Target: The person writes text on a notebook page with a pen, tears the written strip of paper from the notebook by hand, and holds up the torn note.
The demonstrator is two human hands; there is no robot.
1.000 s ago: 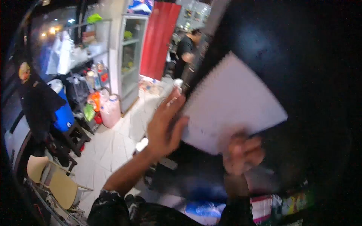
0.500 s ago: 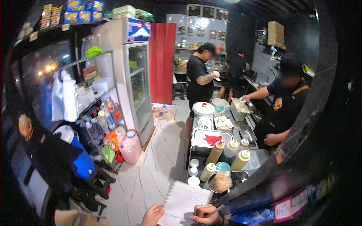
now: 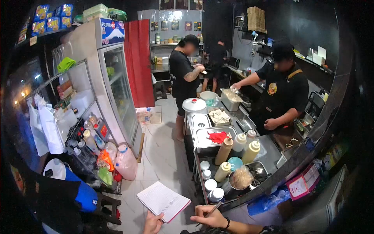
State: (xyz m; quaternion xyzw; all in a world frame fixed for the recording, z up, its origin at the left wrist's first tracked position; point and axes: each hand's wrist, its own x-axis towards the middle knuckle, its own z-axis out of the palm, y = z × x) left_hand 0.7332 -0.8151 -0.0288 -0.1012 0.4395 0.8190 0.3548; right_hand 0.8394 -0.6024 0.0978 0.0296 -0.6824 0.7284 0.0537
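A spiral notebook (image 3: 163, 201) with lined pages and some handwriting lies tilted at the bottom centre. My left hand (image 3: 153, 223) grips its lower edge, thumb on the page. Just right of the notebook, my right hand (image 3: 208, 216) is closed around a pen (image 3: 214, 210), whose tip points down and left, apart from the page. A dark band circles the right wrist.
Beyond stands a steel counter with squeeze bottles (image 3: 224, 150), a red cloth (image 3: 217, 137) and a lidded pot (image 3: 194, 105). A co-worker (image 3: 284, 89) reaches into a container; another (image 3: 187, 74) stands behind. A glass-door fridge (image 3: 119, 89) is left.
The view has lifted from the dark surface to the kitchen. The notebook, first blank-looking, now shows a written page. My right hand has come away from the page with the pen.
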